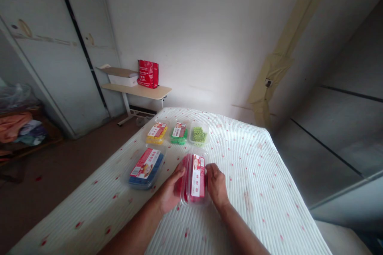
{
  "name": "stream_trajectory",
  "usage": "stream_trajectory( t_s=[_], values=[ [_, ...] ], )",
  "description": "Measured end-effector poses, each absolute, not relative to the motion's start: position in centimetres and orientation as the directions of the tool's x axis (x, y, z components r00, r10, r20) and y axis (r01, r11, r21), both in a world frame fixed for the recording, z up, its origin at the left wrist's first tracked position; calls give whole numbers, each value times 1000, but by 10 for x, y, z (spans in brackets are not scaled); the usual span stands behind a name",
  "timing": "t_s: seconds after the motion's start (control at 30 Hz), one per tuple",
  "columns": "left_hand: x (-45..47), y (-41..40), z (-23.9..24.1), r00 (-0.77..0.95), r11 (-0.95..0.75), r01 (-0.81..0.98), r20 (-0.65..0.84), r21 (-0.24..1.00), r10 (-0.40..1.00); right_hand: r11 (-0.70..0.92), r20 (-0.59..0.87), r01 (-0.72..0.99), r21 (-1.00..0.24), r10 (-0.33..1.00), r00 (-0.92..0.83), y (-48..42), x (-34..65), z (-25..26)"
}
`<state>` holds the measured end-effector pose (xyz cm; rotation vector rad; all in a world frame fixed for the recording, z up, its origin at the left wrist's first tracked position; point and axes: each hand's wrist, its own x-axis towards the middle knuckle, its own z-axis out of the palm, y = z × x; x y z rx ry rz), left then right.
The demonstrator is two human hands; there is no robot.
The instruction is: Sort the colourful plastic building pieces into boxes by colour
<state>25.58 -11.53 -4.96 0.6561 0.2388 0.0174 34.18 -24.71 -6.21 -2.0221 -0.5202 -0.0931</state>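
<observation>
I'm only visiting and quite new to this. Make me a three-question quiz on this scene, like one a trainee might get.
1. What colour shows inside the held container, between the left fingers and the right fingers?
A) blue
B) red
C) yellow

2. True or false: the red bag stands on the floor.

3. Fill in: the rightmost far container holds light ____ pieces.

Key:
1. B.
2. False; it stands on the small table by the wall.
3. green.

There are five plastic containers (196, 175), two hands (216, 183), one red bag (148, 74).
</observation>
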Motion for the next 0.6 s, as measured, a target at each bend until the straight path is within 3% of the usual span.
stream_trajectory(
  t_s=[0.17,0.3,0.4,0.5,0.6],
  values=[
    [270,-111,-55,982,799,57,-177,599,63,-476,378,500,-723,333,864,-245,352,-58],
    [281,-116,-51,985,703,-30,-97,711,140,-705,315,432,-562,301,900,-247,360,-57],
    [288,-120,-53,987,696,-43,-79,717,141,-801,224,340,-493,260,939,-252,366,-53],
    [291,-119,-57,990,704,7,-106,710,97,-759,290,376,-532,254,923,-257,374,-40],
    [291,-114,-58,991,686,52,-121,726,52,-555,497,606,-571,354,792,-260,385,-21]
  ],
)
